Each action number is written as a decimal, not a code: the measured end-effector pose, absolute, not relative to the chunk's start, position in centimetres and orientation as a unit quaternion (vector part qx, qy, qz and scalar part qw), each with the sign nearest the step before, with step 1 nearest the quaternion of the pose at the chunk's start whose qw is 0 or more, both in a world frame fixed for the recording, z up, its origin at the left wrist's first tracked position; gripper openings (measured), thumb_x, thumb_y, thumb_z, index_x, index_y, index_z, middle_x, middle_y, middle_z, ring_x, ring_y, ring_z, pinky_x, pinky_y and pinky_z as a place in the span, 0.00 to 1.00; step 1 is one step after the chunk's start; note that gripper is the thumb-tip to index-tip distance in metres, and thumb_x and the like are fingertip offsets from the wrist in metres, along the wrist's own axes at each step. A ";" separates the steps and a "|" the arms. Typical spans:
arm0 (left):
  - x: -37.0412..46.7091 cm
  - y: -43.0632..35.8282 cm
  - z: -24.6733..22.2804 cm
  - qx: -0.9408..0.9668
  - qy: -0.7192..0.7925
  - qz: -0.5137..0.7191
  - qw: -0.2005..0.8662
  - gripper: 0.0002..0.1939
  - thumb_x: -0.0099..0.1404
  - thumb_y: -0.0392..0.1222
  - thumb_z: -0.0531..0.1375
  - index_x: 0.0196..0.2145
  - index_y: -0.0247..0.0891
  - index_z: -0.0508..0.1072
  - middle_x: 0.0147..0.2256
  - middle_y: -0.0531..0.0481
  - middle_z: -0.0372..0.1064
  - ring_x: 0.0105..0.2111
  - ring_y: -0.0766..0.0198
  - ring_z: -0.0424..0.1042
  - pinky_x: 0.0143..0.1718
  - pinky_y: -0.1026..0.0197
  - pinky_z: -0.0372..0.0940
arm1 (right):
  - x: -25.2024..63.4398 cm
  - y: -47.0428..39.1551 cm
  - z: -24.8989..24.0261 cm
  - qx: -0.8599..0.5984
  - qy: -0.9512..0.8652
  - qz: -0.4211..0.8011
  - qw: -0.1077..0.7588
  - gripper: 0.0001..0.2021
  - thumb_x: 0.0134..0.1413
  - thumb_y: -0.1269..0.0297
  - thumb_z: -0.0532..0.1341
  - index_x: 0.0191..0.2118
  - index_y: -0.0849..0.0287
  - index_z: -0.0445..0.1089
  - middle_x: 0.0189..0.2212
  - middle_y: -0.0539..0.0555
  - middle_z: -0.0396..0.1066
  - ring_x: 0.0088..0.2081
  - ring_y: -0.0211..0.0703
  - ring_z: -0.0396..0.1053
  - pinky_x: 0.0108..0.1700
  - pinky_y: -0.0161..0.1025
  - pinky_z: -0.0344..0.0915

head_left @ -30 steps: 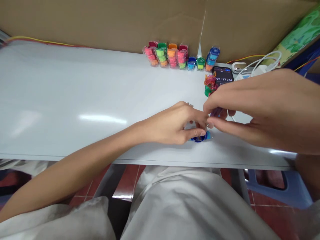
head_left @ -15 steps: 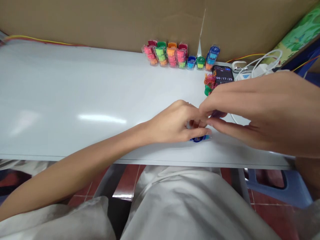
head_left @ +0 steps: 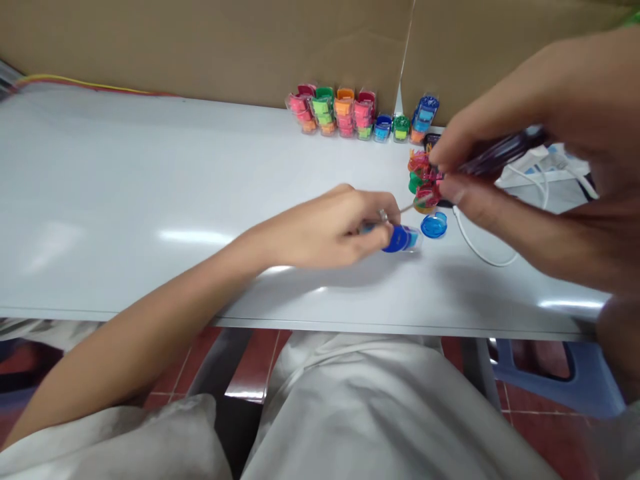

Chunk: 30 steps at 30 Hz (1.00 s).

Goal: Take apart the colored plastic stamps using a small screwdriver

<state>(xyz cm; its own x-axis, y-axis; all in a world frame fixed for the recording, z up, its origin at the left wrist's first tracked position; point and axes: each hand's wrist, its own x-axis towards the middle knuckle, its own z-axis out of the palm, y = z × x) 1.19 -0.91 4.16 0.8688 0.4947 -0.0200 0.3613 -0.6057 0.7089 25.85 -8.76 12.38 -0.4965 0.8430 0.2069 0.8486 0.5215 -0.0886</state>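
My left hand (head_left: 345, 227) is closed over the white table, thumb and fingers pinching a small blue plastic piece (head_left: 399, 239) with a light blue, clear end. A bit of shiny metal shows at its fingertips. My right hand (head_left: 540, 160), large and close to the camera, grips a thin screwdriver (head_left: 500, 152) by its dark, see-through handle. The slim shaft points left, toward my left fingers; whether its tip touches anything is blurred. Between the hands on the table lies a round, translucent blue part (head_left: 434, 225). Behind it is a pile of red, green and orange plastic parts (head_left: 420, 175).
Stacks of small coloured plastic items (head_left: 345, 110) stand along the cardboard wall (head_left: 225, 50) at the back. A phone (head_left: 431, 141) lies mostly hidden behind my right hand. A white cable (head_left: 480, 257) loops at the right. The table's front edge (head_left: 350, 327) runs before my lap.
My right hand has drawn back up and right from my left hand, bringing the screwdriver into view. The left hand has shifted slightly up and left, lifting and turning the blue piece.
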 end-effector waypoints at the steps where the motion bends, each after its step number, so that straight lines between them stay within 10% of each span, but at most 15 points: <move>1: 0.9 -0.5 4.3 0.880 0.256 0.100 0.388 0.13 0.73 0.41 0.60 0.52 0.38 0.77 0.34 0.50 0.80 0.28 0.64 0.76 0.29 0.63 0.63 | 25.8 -8.6 12.5 -0.490 -0.862 -0.049 0.122 0.17 0.70 0.48 0.56 0.59 0.40 0.69 0.50 0.55 0.76 0.50 0.64 0.73 0.44 0.54 0.59; 6: -0.2 1.2 4.4 0.844 0.284 0.104 0.443 0.13 0.75 0.39 0.58 0.55 0.38 0.73 0.37 0.46 0.81 0.33 0.62 0.81 0.32 0.63 0.69 | 25.2 -8.3 11.8 -0.482 -0.853 -0.111 0.169 0.20 0.74 0.54 0.50 0.64 0.44 0.68 0.52 0.55 0.73 0.55 0.62 0.72 0.57 0.55 0.61; 12: -0.3 1.9 3.7 0.824 0.282 0.089 0.484 0.11 0.75 0.39 0.57 0.53 0.38 0.72 0.42 0.43 0.79 0.37 0.59 0.82 0.41 0.58 0.74 | 24.7 -8.0 9.7 -0.431 -0.875 -0.144 0.167 0.19 0.74 0.63 0.46 0.51 0.43 0.74 0.41 0.54 0.79 0.40 0.55 0.76 0.39 0.51 0.61; 24: -0.2 2.6 2.5 0.819 0.276 0.080 0.496 0.12 0.77 0.45 0.58 0.52 0.37 0.75 0.43 0.44 0.79 0.37 0.60 0.81 0.43 0.57 0.75 | 24.2 -7.2 9.3 -0.440 -0.875 -0.093 0.177 0.18 0.75 0.57 0.48 0.44 0.41 0.77 0.35 0.53 0.79 0.35 0.53 0.74 0.37 0.49 0.63; 30: 0.1 2.6 2.3 0.803 0.259 0.099 0.528 0.11 0.77 0.45 0.57 0.50 0.37 0.74 0.43 0.43 0.78 0.37 0.61 0.79 0.42 0.59 0.75 | 24.7 -7.7 10.0 -0.436 -0.868 -0.138 0.192 0.15 0.74 0.57 0.52 0.56 0.40 0.73 0.48 0.55 0.80 0.47 0.58 0.76 0.46 0.53 0.63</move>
